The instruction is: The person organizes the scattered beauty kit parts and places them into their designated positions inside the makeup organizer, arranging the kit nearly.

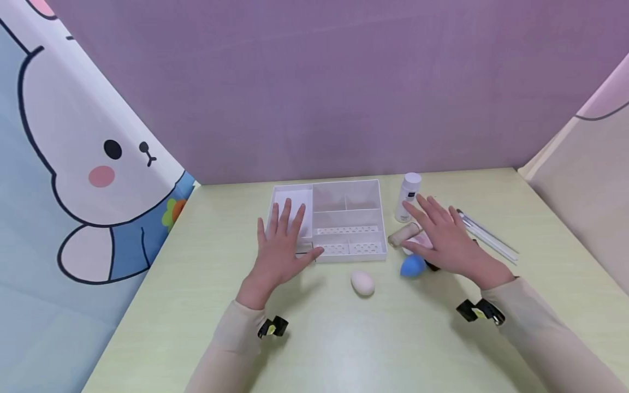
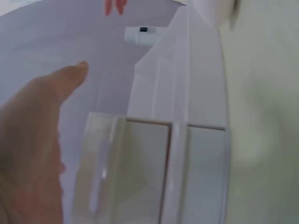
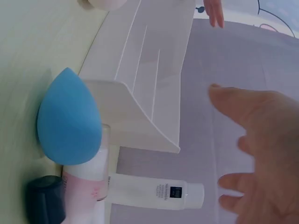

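My left hand (image 1: 280, 254) is spread over the left part of a white compartment organizer (image 1: 347, 218), fingers straight and holding nothing. In the left wrist view the thumb stands apart from the organizer's drawer fronts (image 2: 145, 168). My right hand (image 1: 449, 245), also spread and without anything in it, hovers over a small group of items. Around it are a blue teardrop makeup sponge (image 3: 70, 121), a pink-and-white bottle (image 3: 84, 186), a dark cylindrical cap (image 3: 45, 200), a beige tube-like item (image 1: 403, 233) and a white bottle (image 1: 408, 194). The hand partly hides several of them.
A pale pink egg-shaped sponge (image 1: 362, 284) lies in front of the organizer. Several slim sticks (image 1: 491, 240), perhaps brushes, lie right of my right hand. A purple backdrop (image 1: 344, 98) rises behind the table (image 1: 334, 349), and a cartoon-print cloth (image 1: 73, 180) hangs at left.
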The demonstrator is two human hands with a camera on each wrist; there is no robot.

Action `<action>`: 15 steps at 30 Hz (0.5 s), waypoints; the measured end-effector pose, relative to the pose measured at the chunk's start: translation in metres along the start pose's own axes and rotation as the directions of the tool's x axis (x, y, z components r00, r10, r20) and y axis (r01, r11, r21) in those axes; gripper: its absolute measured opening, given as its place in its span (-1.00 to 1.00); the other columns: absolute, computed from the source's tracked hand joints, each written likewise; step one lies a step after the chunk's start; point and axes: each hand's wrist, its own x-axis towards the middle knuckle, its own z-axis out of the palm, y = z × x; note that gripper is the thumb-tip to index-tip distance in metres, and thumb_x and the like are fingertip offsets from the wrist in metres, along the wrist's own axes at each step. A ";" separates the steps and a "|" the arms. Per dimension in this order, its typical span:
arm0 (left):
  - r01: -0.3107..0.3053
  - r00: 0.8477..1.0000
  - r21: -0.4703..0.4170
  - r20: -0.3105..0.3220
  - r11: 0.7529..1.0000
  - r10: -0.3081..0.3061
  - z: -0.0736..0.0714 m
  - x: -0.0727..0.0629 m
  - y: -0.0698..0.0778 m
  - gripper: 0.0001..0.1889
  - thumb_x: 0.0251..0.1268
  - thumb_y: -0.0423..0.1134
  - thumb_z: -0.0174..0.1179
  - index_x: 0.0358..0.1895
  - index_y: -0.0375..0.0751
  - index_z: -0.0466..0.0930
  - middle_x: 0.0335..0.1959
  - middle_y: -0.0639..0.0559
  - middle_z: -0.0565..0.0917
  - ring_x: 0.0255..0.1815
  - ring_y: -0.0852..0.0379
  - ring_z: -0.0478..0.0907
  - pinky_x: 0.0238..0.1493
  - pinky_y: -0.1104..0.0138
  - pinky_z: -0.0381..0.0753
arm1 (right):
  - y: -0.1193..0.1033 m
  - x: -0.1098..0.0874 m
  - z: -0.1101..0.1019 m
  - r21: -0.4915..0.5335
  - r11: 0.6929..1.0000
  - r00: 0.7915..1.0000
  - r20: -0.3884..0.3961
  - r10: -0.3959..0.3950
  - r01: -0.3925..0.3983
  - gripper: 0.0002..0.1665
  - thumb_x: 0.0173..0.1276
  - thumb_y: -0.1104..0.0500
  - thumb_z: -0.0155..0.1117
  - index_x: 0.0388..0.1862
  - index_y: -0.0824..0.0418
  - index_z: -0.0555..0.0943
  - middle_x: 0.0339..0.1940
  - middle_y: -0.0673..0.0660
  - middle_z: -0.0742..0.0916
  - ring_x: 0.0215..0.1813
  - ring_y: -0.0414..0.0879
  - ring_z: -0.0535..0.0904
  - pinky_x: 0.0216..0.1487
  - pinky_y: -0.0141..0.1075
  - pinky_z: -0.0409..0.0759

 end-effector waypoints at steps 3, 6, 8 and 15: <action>-0.020 0.994 -0.046 -0.104 0.999 0.015 0.004 0.000 -0.005 -0.01 0.29 0.29 0.10 0.63 -0.07 -0.16 0.63 -0.17 -0.20 0.60 -0.21 -0.39 0.40 -0.30 -0.36 | 0.004 0.003 0.003 0.042 0.997 0.992 -0.108 -0.066 0.071 -0.07 0.29 0.01 0.38 0.53 0.22 0.19 0.47 0.44 0.30 0.48 0.42 0.11 0.24 0.45 0.04; -0.037 0.977 -0.106 -0.211 0.994 0.013 0.009 0.001 -0.013 -0.03 0.29 0.22 0.13 0.61 -0.16 -0.11 0.62 -0.23 -0.13 0.60 -0.22 -0.34 0.39 -0.30 -0.32 | 0.007 0.006 0.005 0.097 0.990 0.981 -0.176 -0.082 0.100 -0.11 0.26 0.12 0.41 0.50 0.26 0.23 0.41 0.43 0.38 0.43 0.45 0.18 0.23 0.41 0.12; -0.050 0.959 -0.145 -0.285 0.988 0.007 0.013 0.001 -0.019 -0.03 0.28 0.17 0.15 0.59 -0.24 -0.08 0.60 -0.28 -0.08 0.60 -0.24 -0.28 0.39 -0.30 -0.27 | 0.009 0.008 0.005 0.139 0.986 0.979 -0.195 -0.064 0.092 -0.11 0.26 0.17 0.42 0.49 0.28 0.23 0.40 0.42 0.40 0.41 0.44 0.21 0.24 0.38 0.15; -0.097 0.884 -0.253 -0.466 0.963 -0.033 0.026 0.002 -0.037 0.02 0.12 0.03 0.29 0.53 -0.41 -0.02 0.52 -0.41 0.13 0.52 -0.38 0.01 0.34 -0.32 0.03 | 0.018 0.013 0.006 0.296 0.954 0.978 -0.185 0.099 -0.041 -0.09 0.30 0.26 0.39 0.54 0.32 0.16 0.40 0.44 0.37 0.41 0.39 0.23 0.31 0.29 0.19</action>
